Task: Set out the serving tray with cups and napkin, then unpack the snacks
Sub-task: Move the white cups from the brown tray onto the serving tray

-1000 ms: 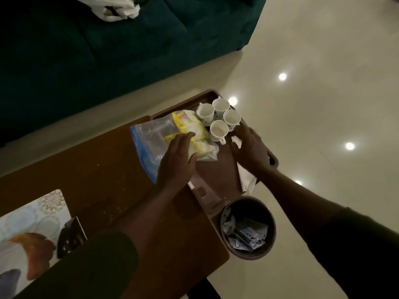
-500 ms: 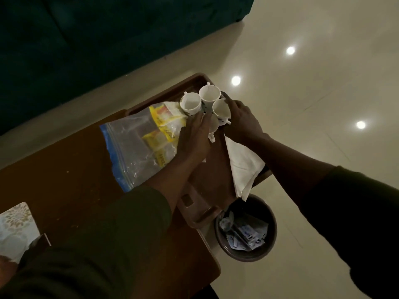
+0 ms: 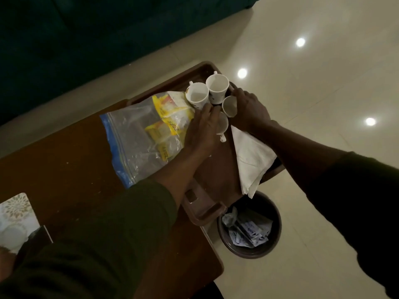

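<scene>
A brown serving tray (image 3: 207, 203) lies on the wooden table (image 3: 64, 160), sticking out over the table's right end. Several white cups stand clustered at its far end; two of them (image 3: 197, 97) (image 3: 217, 85) are upright. My right hand (image 3: 248, 111) grips a third cup (image 3: 229, 107), which is tilted. My left hand (image 3: 201, 130) lies flat, fingers stretched, against a fourth cup (image 3: 223, 126); its grip is hidden. A clear zip bag (image 3: 133, 143) with yellow snack packets (image 3: 170, 117) rests partly on the tray, left of my left hand. A white napkin (image 3: 252, 160) hangs over the tray's right rim.
A round brown waste bin (image 3: 250, 225) with crumpled wrappers stands on the tiled floor below the tray's near end. A dark green sofa (image 3: 86, 39) runs along the far side. A patterned mat (image 3: 15, 221) lies at the table's near left.
My left hand has slid right, off the snack bag and onto the cups. My right hand has moved up from the napkin and taken a cup, tilting it. The napkin now shows.
</scene>
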The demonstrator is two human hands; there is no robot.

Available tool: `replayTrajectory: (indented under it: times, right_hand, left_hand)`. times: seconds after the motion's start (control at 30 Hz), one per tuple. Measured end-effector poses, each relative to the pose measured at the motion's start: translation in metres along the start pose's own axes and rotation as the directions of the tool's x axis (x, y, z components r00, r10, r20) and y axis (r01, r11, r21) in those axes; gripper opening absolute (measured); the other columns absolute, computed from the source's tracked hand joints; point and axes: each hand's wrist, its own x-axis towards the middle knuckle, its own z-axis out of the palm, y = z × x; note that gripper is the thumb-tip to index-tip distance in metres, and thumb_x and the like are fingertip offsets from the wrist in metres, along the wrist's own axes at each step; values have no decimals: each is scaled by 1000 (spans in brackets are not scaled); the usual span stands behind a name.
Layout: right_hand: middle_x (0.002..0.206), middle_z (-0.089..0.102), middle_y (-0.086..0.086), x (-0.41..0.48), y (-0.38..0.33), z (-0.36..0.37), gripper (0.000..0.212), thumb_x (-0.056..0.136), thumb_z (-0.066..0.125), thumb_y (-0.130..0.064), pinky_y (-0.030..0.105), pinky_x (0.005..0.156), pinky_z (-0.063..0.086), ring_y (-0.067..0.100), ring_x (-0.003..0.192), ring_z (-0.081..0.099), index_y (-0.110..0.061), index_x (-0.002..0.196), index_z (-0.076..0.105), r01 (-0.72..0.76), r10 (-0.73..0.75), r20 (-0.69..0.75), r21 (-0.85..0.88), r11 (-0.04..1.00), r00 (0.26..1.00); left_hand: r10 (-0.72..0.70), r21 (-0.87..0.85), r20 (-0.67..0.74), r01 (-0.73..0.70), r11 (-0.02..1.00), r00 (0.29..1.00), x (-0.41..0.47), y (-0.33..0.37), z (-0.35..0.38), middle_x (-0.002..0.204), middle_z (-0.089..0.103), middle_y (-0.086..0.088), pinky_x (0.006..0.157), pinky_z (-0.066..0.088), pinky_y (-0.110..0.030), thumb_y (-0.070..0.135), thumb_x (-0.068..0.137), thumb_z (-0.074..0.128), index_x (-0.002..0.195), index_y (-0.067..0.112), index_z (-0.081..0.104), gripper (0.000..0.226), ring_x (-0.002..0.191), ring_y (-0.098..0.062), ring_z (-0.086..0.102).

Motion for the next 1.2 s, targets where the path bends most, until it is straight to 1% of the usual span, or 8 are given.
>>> replayTrajectory:
  times: [0.1, 0.27, 0.43, 0.67, 0.87, 0.93, 1.03, 1.2]
  right_hand:
    - [116, 60, 13, -17, 0, -11, 72, 67, 80, -38, 37, 70, 43, 32, 104, 56, -12, 124, 44, -63, 64, -41, 31, 998, 997]
    - [112, 55, 12, -40, -27, -47, 60, 67, 77, -33, 36, 75, 43, 29, 106, 49, -12, 115, 47, -17, 27, -152, 67, 998, 988]
    - [119, 53, 12, -33, -118, -52, 63, 63, 77, -20, 39, 79, 44, 30, 111, 46, -11, 118, 47, 87, -74, -158, 73, 994, 985]
    - [123, 53, 14, -52, -285, 29, 61, 66, 77, -16, 35, 80, 38, 34, 114, 46, -11, 120, 49, 290, -290, -24, 111, 950, 957]
    - [128, 53, 12, -104, -427, 113, 69, 66, 82, -20, 32, 79, 39, 30, 117, 47, -13, 125, 47, 463, -484, 104, 173, 869, 869]
    - [129, 53, 10, -126, -465, 139, 73, 64, 83, -17, 33, 79, 46, 29, 118, 49, -15, 127, 46, 497, -524, 156, 182, 848, 837]
    - [127, 54, 6, -167, -509, 182, 76, 59, 82, -10, 29, 72, 44, 26, 114, 51, -17, 127, 47, 567, -597, 260, 189, 802, 759]
    - [127, 55, 3, -219, -535, 244, 74, 61, 73, -6, 33, 76, 47, 25, 116, 49, -20, 129, 46, 664, -640, 471, 140, 734, 608]
  left_hand:
    - [26, -88, -62, -31, 996, 998, -11, 4, -7, 128, 44, -12, 83, 51, -44, 16, 76, 73, 131, 15, 49, 59, 112, -29, 51]
    - [-14, -198, -223, -31, 980, 975, -34, 3, -42, 121, 43, -8, 73, 54, -34, 24, 68, 79, 127, 19, 52, 65, 104, -25, 56]
    - [-159, -289, -380, 47, 956, 911, -75, -39, -106, 121, 44, -2, 72, 49, -25, 38, 64, 77, 123, 26, 52, 65, 103, -17, 54]
    - [-411, -293, -456, 303, 907, 789, -197, -176, -185, 124, 45, -5, 83, 55, -36, 40, 69, 80, 127, 21, 52, 67, 107, -19, 54]
    - [-563, -233, -487, 522, 820, 667, -342, -282, -239, 121, 45, 3, 76, 56, -36, 43, 66, 76, 122, 35, 48, 63, 102, -19, 60]
    - [-600, -199, -480, 586, 785, 640, -386, -305, -247, 118, 49, 0, 76, 55, -34, 38, 66, 77, 120, 31, 50, 61, 101, -19, 59]
    - [-668, -176, -454, 676, 716, 590, -451, -336, -246, 119, 51, -8, 77, 52, -31, 32, 65, 79, 120, 20, 55, 61, 104, -24, 57]
    - [-770, -270, -420, 743, 612, 481, -519, -368, -232, 119, 48, -17, 76, 54, -41, 18, 60, 83, 116, 11, 57, 62, 104, -35, 55]
